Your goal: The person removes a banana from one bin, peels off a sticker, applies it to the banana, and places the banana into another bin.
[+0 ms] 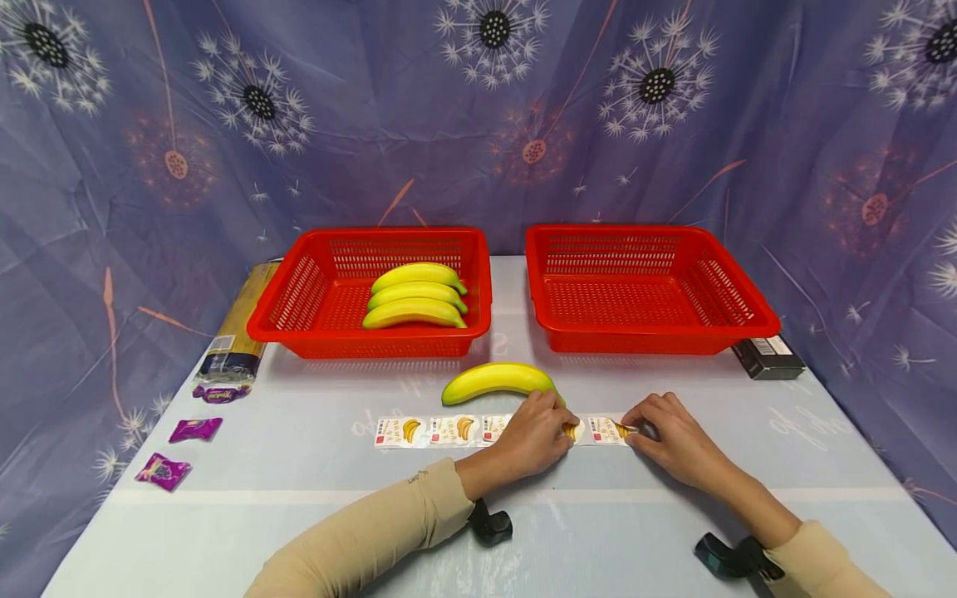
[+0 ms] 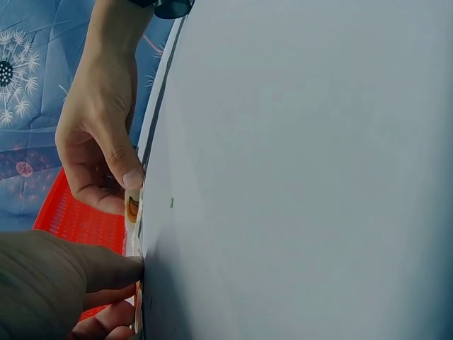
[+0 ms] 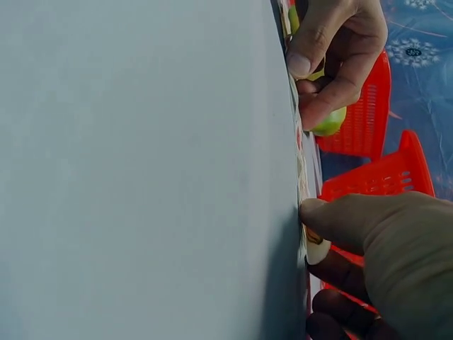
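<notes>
A white strip of banana stickers (image 1: 455,429) lies across the middle of the table, each sticker printed with bananas. My left hand (image 1: 532,438) pinches the strip right of its middle, covering part of it. At the right end, my right hand (image 1: 676,440) has thumb and forefinger on the edge of the last sticker (image 1: 606,430), whose corner appears raised in the right wrist view. Just behind the strip lies a single yellow banana (image 1: 497,379), close to my left fingers. Three more bananas (image 1: 414,312) lie side by side in the left red basket (image 1: 374,346).
A second red basket (image 1: 635,340) stands at the back right, beside a small black box (image 1: 768,357). Along the left edge are a long yellowish packet (image 1: 242,324) and several purple wrapped sweets (image 1: 164,471). A patterned curtain (image 1: 374,149) hangs behind the table.
</notes>
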`<state>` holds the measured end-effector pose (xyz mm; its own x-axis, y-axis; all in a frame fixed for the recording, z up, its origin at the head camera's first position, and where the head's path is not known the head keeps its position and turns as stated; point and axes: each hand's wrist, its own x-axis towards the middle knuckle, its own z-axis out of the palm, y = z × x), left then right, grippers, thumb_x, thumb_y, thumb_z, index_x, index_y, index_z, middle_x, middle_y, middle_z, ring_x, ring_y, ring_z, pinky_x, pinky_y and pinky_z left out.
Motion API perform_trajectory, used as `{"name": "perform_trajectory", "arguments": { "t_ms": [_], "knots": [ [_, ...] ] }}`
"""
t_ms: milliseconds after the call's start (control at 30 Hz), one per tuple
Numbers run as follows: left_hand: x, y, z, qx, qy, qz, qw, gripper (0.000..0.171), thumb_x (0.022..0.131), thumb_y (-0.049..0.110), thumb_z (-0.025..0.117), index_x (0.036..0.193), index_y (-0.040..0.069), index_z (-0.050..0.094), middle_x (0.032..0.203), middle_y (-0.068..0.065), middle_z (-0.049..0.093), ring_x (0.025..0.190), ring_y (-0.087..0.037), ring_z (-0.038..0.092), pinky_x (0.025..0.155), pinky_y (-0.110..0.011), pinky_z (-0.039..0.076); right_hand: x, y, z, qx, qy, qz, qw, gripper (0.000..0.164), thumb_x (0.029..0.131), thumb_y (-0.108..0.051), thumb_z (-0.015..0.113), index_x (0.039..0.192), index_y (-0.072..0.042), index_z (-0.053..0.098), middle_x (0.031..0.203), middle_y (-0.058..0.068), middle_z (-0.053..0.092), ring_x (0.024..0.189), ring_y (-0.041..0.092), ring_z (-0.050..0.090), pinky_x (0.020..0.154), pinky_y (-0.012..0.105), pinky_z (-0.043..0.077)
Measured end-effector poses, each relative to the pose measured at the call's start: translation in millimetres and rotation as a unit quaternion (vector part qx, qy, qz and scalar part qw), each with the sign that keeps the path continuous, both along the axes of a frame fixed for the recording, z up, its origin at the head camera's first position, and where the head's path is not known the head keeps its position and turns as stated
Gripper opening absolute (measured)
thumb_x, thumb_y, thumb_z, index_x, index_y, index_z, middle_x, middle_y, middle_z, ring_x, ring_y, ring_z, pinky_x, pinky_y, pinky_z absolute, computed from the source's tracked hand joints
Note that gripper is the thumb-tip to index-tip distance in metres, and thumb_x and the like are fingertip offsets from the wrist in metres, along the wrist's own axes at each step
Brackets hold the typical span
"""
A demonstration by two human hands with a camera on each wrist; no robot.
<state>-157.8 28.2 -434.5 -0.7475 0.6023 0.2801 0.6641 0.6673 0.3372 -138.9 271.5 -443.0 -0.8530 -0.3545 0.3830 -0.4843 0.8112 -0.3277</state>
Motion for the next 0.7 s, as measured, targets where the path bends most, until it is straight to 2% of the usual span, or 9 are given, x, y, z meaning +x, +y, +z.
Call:
{"name": "perform_trajectory", "arguments": {
  "t_ms": [133, 233, 467, 700],
  "knots": [
    [-0.2, -0.1, -0.2, 0.003, -0.004, 0.002, 1.0000, 0.023, 0.081, 0.014, 0.065, 0.102, 0.016, 0.073, 0.092, 0.003, 0.060, 0.087, -0.013, 0.048, 0.080, -0.020, 0.038, -2.6, -2.7, -1.2, -0.026, -0.031, -0.013, 0.999, 0.028, 0.067, -0.006, 0.081, 0.089, -0.014, 0.065, 0.077, -0.009, 0.055, 0.078, 0.003, 0.040, 0.066, 0.020, 0.039],
    [0.1, 0.4, -0.6, 0.002, -0.009, 0.004, 0.9999, 0.022, 0.081, 0.015, 0.066, 0.102, 0.016, 0.073, 0.092, 0.003, 0.060, 0.088, -0.013, 0.048, 0.081, -0.020, 0.038, -4.4, -3.7, -3.2, -0.034, -0.035, -0.013, 0.999, 0.026, 0.068, -0.005, 0.080, 0.090, -0.012, 0.067, 0.073, -0.012, 0.052, 0.076, 0.003, 0.040, 0.064, 0.019, 0.037],
    [0.6, -0.6, -1.2, 0.002, -0.009, 0.002, 1.0000, 0.023, 0.081, 0.015, 0.067, 0.103, 0.016, 0.073, 0.093, 0.004, 0.059, 0.087, -0.012, 0.047, 0.078, -0.019, 0.037, -3.2, -4.9, -5.6, -0.024, 0.012, -0.012, 1.000, 0.019, 0.068, -0.005, 0.079, 0.084, -0.014, 0.074, 0.072, -0.014, 0.056, 0.073, 0.000, 0.040, 0.061, 0.021, 0.037],
    [0.9, 0.2, -0.3, -0.007, -0.009, 0.007, 0.9999, 0.024, 0.081, 0.017, 0.067, 0.104, 0.017, 0.073, 0.094, 0.004, 0.059, 0.088, -0.012, 0.047, 0.078, -0.018, 0.037, -1.7, -3.8, -9.0, -0.039, 0.052, -0.003, 0.998, 0.021, 0.065, -0.001, 0.080, 0.075, -0.018, 0.071, 0.072, -0.013, 0.057, 0.074, 0.000, 0.041, 0.062, 0.018, 0.036]
  ]
}}
